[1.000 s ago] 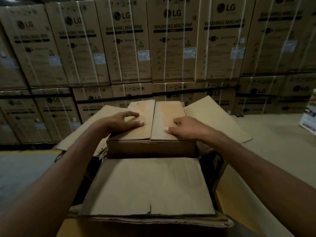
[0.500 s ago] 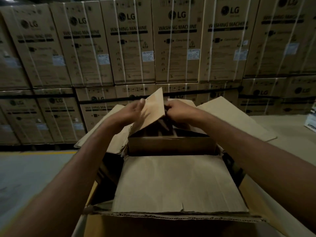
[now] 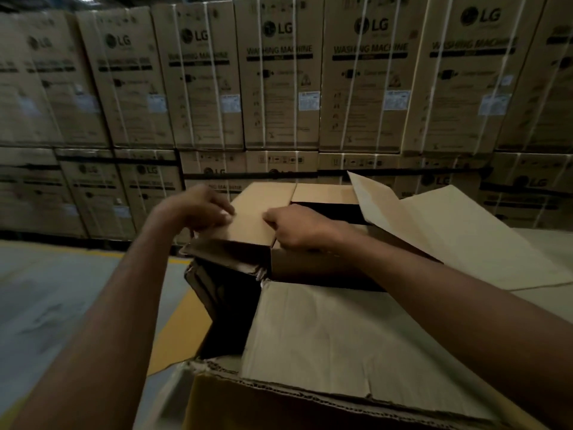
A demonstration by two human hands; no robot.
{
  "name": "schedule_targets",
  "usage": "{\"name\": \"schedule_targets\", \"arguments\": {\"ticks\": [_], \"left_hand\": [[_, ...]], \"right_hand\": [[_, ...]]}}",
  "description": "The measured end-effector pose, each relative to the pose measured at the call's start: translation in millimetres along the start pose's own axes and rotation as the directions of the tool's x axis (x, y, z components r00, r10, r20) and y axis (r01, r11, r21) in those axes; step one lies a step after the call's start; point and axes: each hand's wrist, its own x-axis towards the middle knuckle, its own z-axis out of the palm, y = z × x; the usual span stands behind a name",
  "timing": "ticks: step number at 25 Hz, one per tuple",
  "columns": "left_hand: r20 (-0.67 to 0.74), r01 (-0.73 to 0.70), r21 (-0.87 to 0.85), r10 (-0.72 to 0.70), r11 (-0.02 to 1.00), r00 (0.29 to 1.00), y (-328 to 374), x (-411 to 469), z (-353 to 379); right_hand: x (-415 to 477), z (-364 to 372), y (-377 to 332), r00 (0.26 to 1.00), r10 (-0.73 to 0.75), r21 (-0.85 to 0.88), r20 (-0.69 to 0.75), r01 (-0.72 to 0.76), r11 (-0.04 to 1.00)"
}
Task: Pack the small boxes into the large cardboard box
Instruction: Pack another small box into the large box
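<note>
The left flap of the small box, raised half a second ago, is now laid flat, its long axis running away from the person. It is pinched between the curled fingers of the left hand and the right hand. The small box is seated at the far end of the large cardboard box. Its open half lies just beyond the right hand, judged the nearer.

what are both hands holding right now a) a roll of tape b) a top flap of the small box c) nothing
b: the left hand and right hand both grip a top flap of the small box sitting in the large cardboard box
</note>
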Motion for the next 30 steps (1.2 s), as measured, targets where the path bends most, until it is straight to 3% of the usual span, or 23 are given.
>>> {"name": "schedule_targets", "arguments": {"ticks": [2, 6, 8, 11, 12, 17, 22, 26, 28, 30], "left_hand": [[0.037, -0.019, 0.089, 0.016, 0.996, 0.999, -7, 12, 19], [-0.106, -0.126, 0.206, 0.150, 0.970, 0.983, 26, 6, 45], [-0.047, -0.267, 0.088, 0.272, 0.959, 0.961, 57, 4, 60], [0.125, -0.464, -0.128, 0.478, 0.877, 0.869, 138, -9, 95], [0.162, -0.508, -0.184, 0.535, 0.842, 0.829, 184, -12, 115], [0.261, -0.553, -0.330, 0.637, 0.765, 0.725, 241, -10, 147], [0.416, -0.578, -0.139, 0.577, 0.804, 0.703, 255, 0, 185], [0.332, -0.585, -0.143, 0.596, 0.798, 0.731, 257, 2, 186], [0.230, -0.551, -0.105, 0.559, 0.828, 0.796, 244, 8, 170], [0.130, -0.502, 0.085, 0.489, 0.861, 0.862, 222, 15, 151]], "right_hand": [[-3, -1, 2, 1.000, 0.014, -0.002, 0.001, -0.014, 1.000], [-22, -13, 15, 0.998, 0.062, 0.000, -0.033, -0.062, 0.998], [-44, -20, 29, 0.993, 0.095, -0.157, -0.073, -0.105, 0.982], [-100, -41, 64, 0.971, 0.159, -0.431, -0.178, -0.222, 0.874], [-130, -55, 89, 0.947, 0.219, -0.462, -0.235, -0.307, 0.832], [-159, -60, 123, 0.883, 0.377, -0.477, -0.278, -0.468, 0.744], [-182, -49, 157, 0.880, 0.453, -0.305, -0.143, -0.475, 0.826], [-179, -47, 187, 0.879, 0.431, -0.183, -0.204, -0.466, 0.865], [-161, -48, 192, 0.901, 0.380, 0.065, -0.207, -0.375, 0.925], [-141, -46, 192, 0.940, 0.327, 0.381, -0.096, -0.269, 0.885]]}}
